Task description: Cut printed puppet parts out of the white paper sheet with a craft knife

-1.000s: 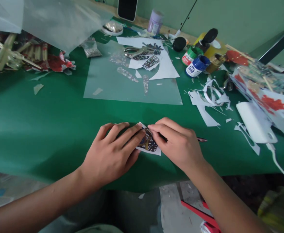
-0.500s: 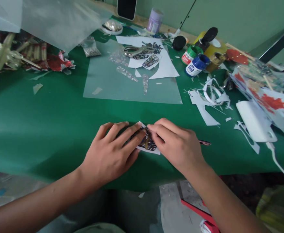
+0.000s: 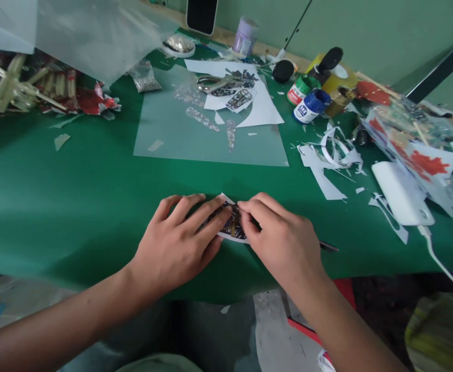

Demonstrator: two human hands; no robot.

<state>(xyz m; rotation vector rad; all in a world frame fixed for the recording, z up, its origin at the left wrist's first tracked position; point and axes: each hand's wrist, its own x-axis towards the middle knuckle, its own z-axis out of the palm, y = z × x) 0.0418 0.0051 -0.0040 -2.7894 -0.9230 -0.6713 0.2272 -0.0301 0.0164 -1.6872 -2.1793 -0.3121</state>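
Observation:
My left hand (image 3: 177, 237) lies with its fingers stretched out over a small piece of white paper printed with a dark pattern (image 3: 233, 226), pressing it to the green tabletop. At the paper's right edge, my right hand (image 3: 282, 230) is closed in a pinch. Out from behind it, on the right, pokes the end of a slim dark pen-like tool (image 3: 329, 246); its line runs toward the pinching fingertips. The fingers hide the tool's tip and part of the paper.
Ahead is a translucent sheet (image 3: 172, 139) bearing patterned cutouts and scissors (image 3: 214, 82). Paint jars (image 3: 311, 106), paper scraps (image 3: 321, 173) and a white corded device (image 3: 400, 194) stand or lie to the right. Bundled sticks (image 3: 13, 88) are at the far left.
My right hand has turned slightly, and the tool's far end has swung toward me. Less of the paper's right corner shows. My left hand stays in place.

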